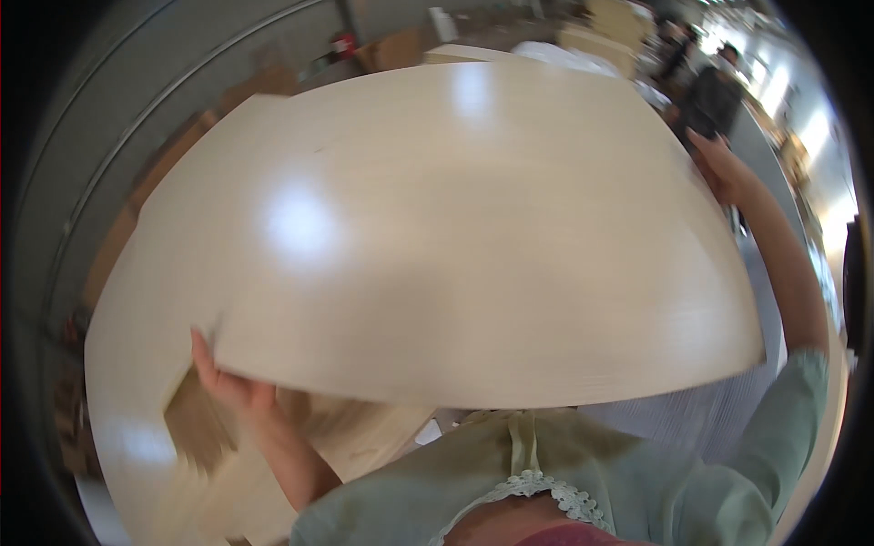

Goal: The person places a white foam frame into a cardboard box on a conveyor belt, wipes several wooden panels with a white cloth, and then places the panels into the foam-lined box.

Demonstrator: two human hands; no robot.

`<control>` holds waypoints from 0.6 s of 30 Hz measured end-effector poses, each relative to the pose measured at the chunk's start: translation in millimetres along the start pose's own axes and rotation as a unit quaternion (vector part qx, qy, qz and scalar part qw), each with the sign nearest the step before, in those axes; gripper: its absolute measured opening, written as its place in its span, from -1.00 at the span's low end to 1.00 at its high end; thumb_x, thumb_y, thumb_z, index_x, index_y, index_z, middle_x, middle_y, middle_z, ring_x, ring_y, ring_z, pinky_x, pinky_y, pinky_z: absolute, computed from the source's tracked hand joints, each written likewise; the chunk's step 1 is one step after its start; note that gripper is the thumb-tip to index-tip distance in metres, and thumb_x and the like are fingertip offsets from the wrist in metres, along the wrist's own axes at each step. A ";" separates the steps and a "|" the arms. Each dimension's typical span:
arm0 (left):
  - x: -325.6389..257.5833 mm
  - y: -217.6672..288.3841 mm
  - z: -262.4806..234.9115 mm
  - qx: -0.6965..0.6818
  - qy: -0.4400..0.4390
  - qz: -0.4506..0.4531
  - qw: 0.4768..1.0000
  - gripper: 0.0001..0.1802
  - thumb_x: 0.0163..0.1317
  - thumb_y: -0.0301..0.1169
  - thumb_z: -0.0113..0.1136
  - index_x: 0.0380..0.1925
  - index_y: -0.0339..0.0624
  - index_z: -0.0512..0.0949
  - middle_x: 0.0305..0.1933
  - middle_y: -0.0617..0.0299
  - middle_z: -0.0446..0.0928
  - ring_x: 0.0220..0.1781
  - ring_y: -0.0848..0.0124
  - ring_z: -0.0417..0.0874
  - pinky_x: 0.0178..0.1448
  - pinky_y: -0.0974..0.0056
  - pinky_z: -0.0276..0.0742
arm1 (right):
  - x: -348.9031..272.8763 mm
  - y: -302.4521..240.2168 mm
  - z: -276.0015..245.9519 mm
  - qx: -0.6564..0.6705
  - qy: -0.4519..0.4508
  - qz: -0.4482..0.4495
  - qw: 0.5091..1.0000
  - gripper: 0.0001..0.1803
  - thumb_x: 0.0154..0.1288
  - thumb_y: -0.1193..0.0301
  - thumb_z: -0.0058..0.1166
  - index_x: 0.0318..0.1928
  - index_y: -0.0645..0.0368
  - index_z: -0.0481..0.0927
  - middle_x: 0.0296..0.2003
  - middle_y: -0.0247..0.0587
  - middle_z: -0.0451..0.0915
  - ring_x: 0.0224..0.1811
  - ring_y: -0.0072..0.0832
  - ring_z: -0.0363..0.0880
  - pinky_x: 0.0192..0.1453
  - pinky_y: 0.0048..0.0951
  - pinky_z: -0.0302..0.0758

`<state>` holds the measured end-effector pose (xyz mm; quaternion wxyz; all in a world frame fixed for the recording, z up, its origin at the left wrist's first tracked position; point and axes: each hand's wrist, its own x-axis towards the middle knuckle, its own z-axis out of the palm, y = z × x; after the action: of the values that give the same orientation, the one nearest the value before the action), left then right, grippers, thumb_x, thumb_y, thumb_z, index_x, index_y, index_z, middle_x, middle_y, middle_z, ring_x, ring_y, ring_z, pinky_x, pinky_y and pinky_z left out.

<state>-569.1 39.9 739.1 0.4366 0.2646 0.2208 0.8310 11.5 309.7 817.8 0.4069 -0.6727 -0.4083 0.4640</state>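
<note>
Pale green cloth of the person's top [637,482], trimmed with a strip of lace at the neckline, fills the near edge of the view, and both bare forearms rise out of it. Just beyond it a large, pale wooden panel [455,237] with a glossy, light-reflecting face takes up most of the picture, lifted and tilted so its broad face is towards the camera. It bends strongly in the lens, and its near edge runs across above the green top.

At the near left, the left hand [228,382] grips the panel's lower left corner: the fingers are curled up behind the board and the palm presses the edge, so the hand is closed on it. At the far right, the right hand [719,168] reaches up with the arm stretched out and clasps the panel's right edge; the fingers wrap behind the board, though how tightly cannot be told from the blur.

Below the raised panel, at the near left, a second pale panel [137,409] lies flat, with a darker brown square patch showing on it. Far off, brown cardboard boxes [391,50] stand by a grey wall, and a person in dark clothes [710,100] stands at the far right.
</note>
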 end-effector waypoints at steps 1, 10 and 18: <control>-4.8 4.7 -2.5 0.019 -0.013 -0.013 1.000 -0.47 0.23 -0.14 -0.04 0.07 -0.31 0.33 0.10 0.05 0.41 0.12 0.17 0.41 0.19 0.07 0.32 | 4.8 -2.9 9.9 0.009 0.002 0.033 0.999 -0.61 0.17 -0.04 0.04 -0.42 -0.07 0.26 -0.65 -0.51 0.29 -0.69 -0.65 0.27 -0.63 -0.50 0.38; 8.4 -41.8 -22.2 0.108 -0.031 -0.026 0.993 -0.61 0.11 -0.28 0.00 -0.09 -0.28 0.42 -0.03 0.06 0.46 0.03 0.20 0.45 0.10 0.09 0.37 | 37.9 11.5 69.4 -0.164 0.109 -0.058 0.979 -0.57 0.15 0.24 -0.12 -0.05 0.26 0.49 -0.09 -0.01 0.50 -0.09 -0.29 0.52 -0.08 -0.27 0.47; 33.1 -89.1 12.0 0.097 -0.113 -0.070 0.986 -0.54 0.07 -0.30 0.00 -0.03 -0.31 0.37 0.00 0.04 0.44 0.05 0.17 0.44 0.13 0.07 0.36 | 8.2 101.7 6.6 -0.162 0.138 -0.074 0.974 -0.48 0.16 0.28 -0.06 0.01 0.48 0.40 -0.01 0.15 0.46 0.03 -0.09 0.45 0.02 -0.24 0.39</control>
<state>-523.1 115.9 703.1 0.4885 0.3822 0.2677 0.7373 24.6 284.3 719.6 0.3782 -0.7552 -0.4666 0.2626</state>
